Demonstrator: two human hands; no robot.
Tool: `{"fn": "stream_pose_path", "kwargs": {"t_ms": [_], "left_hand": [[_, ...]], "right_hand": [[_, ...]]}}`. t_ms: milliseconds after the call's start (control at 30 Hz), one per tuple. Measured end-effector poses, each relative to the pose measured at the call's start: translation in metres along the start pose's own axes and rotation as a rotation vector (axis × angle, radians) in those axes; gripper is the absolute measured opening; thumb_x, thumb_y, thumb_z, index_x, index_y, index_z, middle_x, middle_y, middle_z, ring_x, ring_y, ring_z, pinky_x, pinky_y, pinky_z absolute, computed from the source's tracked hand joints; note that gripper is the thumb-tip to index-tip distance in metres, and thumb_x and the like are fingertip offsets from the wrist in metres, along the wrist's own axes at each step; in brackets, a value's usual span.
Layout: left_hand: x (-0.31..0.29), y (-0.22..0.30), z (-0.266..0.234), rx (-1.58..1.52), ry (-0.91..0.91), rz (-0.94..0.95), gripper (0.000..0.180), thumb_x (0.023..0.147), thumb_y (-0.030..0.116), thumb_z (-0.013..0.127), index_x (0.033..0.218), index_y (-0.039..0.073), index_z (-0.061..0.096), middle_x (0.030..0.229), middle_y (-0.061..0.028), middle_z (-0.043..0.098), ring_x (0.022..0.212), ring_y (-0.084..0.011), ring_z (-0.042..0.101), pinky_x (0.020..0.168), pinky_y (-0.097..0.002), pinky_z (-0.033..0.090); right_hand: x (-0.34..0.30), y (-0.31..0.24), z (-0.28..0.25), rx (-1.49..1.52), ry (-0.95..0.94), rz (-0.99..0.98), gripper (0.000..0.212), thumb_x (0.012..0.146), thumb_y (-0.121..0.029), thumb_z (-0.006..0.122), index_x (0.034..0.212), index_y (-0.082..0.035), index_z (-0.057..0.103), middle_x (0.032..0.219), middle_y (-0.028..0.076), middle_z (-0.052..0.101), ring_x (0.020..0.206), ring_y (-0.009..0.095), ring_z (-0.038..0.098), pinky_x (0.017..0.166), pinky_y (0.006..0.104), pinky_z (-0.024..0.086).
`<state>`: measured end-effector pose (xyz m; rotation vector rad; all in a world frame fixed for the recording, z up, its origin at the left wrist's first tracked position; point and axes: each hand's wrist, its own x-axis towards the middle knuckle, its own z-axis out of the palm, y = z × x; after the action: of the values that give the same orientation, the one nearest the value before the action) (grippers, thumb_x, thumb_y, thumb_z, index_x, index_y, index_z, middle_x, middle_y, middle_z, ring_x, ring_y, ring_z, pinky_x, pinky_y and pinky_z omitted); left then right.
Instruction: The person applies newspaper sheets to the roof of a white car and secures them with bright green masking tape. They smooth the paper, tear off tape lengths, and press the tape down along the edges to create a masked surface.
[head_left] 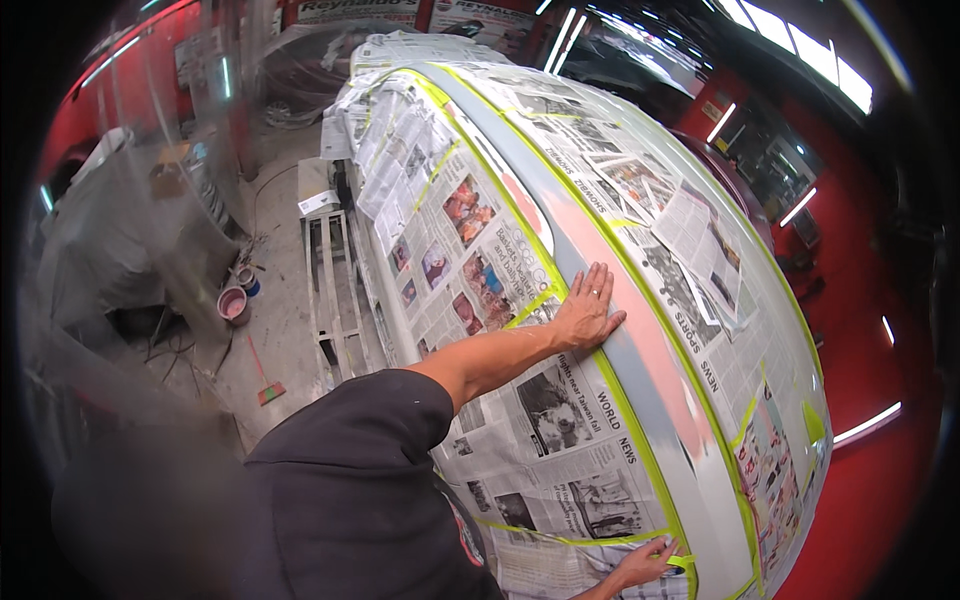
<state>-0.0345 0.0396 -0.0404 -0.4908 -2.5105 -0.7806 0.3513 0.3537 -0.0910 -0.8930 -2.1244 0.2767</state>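
My left hand lies flat, fingers stretched, on a long curved vehicle body panel, where newspaper meets a bare strip. That strip shows grey, white and pinkish patches between lines of yellow-green masking tape. At the lower edge my right hand is closed with fingertips at a loose end of masking tape beside the strip; part of the fingers is hidden. Newspaper sheets cover the surface on both sides of the strip.
Loose newspaper lies farther right on the covered surface. To the left stand a metal frame bench, a pink-stained bucket and a broom on the floor. Plastic sheeting hangs over covered items at the far left.
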Motion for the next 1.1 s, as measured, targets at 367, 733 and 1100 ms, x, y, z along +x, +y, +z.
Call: {"fn": "stream_pose_path", "kwargs": {"t_ms": [367,733,1100], "left_hand": [[-0.009,0.006,-0.019,-0.031,-0.025,-0.103,0.079,0.099,0.061,0.031,0.156,0.006,0.023,0.163,-0.0204,0.014,0.152,-0.0385,0.005,0.118,-0.0625,0.004],[-0.026,-0.034,0.014,-0.065,0.167,0.095,0.074,0.095,0.054,0.043,0.154,0.011,0.029,0.161,-0.0206,0.02,0.151,-0.0392,0.011,0.121,-0.0572,0.004],[-0.027,-0.033,0.015,-0.07,0.189,0.082,0.073,0.094,0.052,0.046,0.153,0.012,0.032,0.16,-0.0202,0.023,0.15,-0.0382,0.014,0.121,-0.057,0.005]], "right_hand": [[0.145,-0.068,0.029,-0.357,-0.009,-0.078,0.051,0.1,-0.038,0.051,0.141,-0.008,0.052,0.122,0.034,0.053,0.112,0.045,0.054,0.091,0.0472,0.045],[0.116,-0.093,0.031,-0.253,0.442,-0.381,0.028,0.093,-0.023,0.057,0.075,-0.004,0.069,0.058,0.019,0.057,0.053,0.041,0.054,0.05,0.0519,0.041],[0.12,-0.087,0.032,-0.239,0.435,-0.396,0.027,0.092,-0.02,0.057,0.073,-0.003,0.065,0.062,0.02,0.058,0.053,0.041,0.053,0.05,0.0516,0.04]]}}
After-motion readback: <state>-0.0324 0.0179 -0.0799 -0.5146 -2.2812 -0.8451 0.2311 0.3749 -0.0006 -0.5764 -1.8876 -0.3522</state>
